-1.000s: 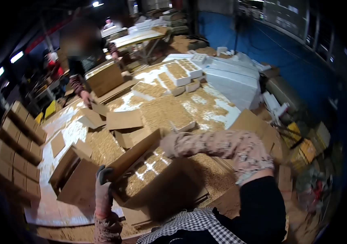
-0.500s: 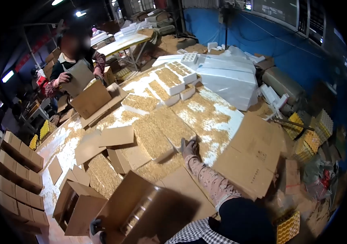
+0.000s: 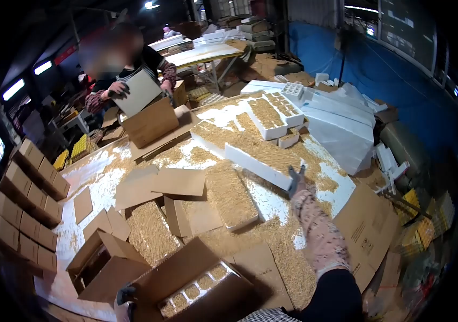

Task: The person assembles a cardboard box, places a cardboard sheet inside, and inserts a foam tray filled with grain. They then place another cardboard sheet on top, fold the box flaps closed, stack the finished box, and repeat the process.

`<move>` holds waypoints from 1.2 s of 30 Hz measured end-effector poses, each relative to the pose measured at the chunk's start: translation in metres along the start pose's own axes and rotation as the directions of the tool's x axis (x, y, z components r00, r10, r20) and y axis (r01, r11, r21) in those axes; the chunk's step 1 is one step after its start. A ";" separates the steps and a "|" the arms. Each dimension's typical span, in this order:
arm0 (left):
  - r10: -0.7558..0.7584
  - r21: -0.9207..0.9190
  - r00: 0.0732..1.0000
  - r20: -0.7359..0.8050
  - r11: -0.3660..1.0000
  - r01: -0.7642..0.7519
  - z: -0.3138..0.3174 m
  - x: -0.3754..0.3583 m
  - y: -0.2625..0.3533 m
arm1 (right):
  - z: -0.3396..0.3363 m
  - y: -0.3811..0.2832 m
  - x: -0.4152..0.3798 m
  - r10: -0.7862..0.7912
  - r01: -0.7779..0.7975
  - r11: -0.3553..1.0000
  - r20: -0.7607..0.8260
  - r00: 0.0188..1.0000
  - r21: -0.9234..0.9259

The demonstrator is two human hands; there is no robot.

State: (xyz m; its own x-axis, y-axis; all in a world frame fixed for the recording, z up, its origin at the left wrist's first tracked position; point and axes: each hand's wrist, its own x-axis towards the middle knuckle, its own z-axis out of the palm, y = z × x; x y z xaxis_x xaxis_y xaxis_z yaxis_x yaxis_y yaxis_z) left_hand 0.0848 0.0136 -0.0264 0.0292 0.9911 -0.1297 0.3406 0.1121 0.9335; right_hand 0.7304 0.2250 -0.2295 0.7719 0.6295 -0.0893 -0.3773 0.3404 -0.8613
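Observation:
My right hand (image 3: pixel 295 181), in a dark glove with a patterned sleeve, reaches out over the table and grips the near end of a long white foam tray (image 3: pixel 253 161) heaped with straw-coloured husk. The tray is tilted, its near end raised off the table. At the bottom edge my left hand (image 3: pixel 126 296), also gloved, holds the flap of an open cardboard box (image 3: pixel 186 271). Inside that box lies a compartmented foam tray (image 3: pixel 199 287) filled with husk.
A co-worker at the far end holds a cardboard sheet (image 3: pixel 140 92) above a brown box (image 3: pixel 151 122). Husk and loose cardboard pieces (image 3: pixel 178 181) cover the table. Closed boxes (image 3: pixel 22 201) are stacked at left, white foam trays (image 3: pixel 339 126) at right, flat cartons (image 3: pixel 365 231) by my right arm.
My right hand left the box in front of me, reached forward across the table and took hold of the foam tray's end. The co-worker lifted a cardboard sheet.

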 end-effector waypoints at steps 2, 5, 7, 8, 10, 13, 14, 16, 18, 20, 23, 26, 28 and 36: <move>-0.134 -0.130 0.990 0.034 0.982 0.137 -0.027 0.023 -0.067 | 0.007 -0.065 -0.040 0.147 -0.156 0.985 0.111 0.983 0.078; 0.091 -0.289 0.996 0.020 0.954 -0.081 0.000 0.013 -0.015 | 0.015 -0.171 -0.126 0.435 -0.425 0.898 0.381 0.816 -0.113; 0.109 -0.123 0.990 0.086 0.988 -0.098 0.004 0.003 0.021 | 0.023 -0.204 -0.158 0.522 -0.499 0.849 0.413 0.746 -0.171; 0.033 -0.093 0.995 0.092 0.995 -0.025 0.002 0.000 0.027 | 0.021 -0.207 -0.160 0.523 -0.523 0.837 0.518 0.677 -0.161; 0.093 -0.144 0.991 0.095 0.986 -0.079 0.004 0.001 0.027 | 0.040 -0.240 -0.200 0.483 -0.338 0.874 0.548 0.683 -0.349; 0.302 -0.212 0.948 0.105 0.938 -0.275 0.009 0.004 0.026 | 0.079 -0.282 -0.252 0.548 -0.194 0.816 0.624 0.557 -0.544; 0.318 -0.198 0.942 0.110 0.935 -0.293 0.011 0.003 0.029 | 0.092 -0.285 -0.271 0.578 -0.110 0.784 0.655 0.487 -0.611; 0.341 -0.110 0.932 0.124 0.938 -0.329 0.023 0.004 0.048 | 0.108 -0.275 -0.302 0.598 -0.084 0.767 0.662 0.451 -0.636; 0.414 0.046 0.903 0.116 0.906 -0.421 0.028 -0.003 0.061 | 0.118 -0.257 -0.337 0.623 -0.017 0.744 0.684 0.379 -0.668; 0.332 -0.243 0.935 0.124 0.924 -0.296 0.022 -0.007 0.049 | 0.117 -0.228 -0.348 0.659 0.102 0.691 0.681 0.319 -0.716; 0.242 -0.303 0.966 0.088 0.931 -0.205 0.019 -0.014 0.028 | 0.125 -0.198 -0.352 0.705 0.626 0.391 0.657 0.268 -0.675; 0.161 -0.521 0.979 0.126 0.851 -0.073 0.012 -0.021 0.027 | 0.149 -0.177 -0.355 0.753 0.840 0.004 0.555 0.355 -0.543; 0.188 -0.404 0.972 0.138 0.907 -0.118 0.006 -0.021 0.021 | 0.161 -0.142 -0.343 0.797 0.945 -0.186 0.520 0.306 -0.270; 0.263 -0.112 0.964 0.045 0.960 -0.257 0.006 -0.021 0.016 | 0.145 -0.072 -0.351 0.694 0.618 -0.703 0.527 0.490 0.352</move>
State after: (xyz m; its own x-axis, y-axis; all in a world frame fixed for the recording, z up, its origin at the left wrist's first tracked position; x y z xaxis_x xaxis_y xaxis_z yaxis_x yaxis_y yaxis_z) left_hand 0.0951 -0.0059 -0.0103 0.1598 0.9815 0.1059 0.2146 -0.1393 0.9667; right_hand 0.4121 0.0807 -0.0640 -0.1537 0.9130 -0.3779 0.5619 0.3953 0.7266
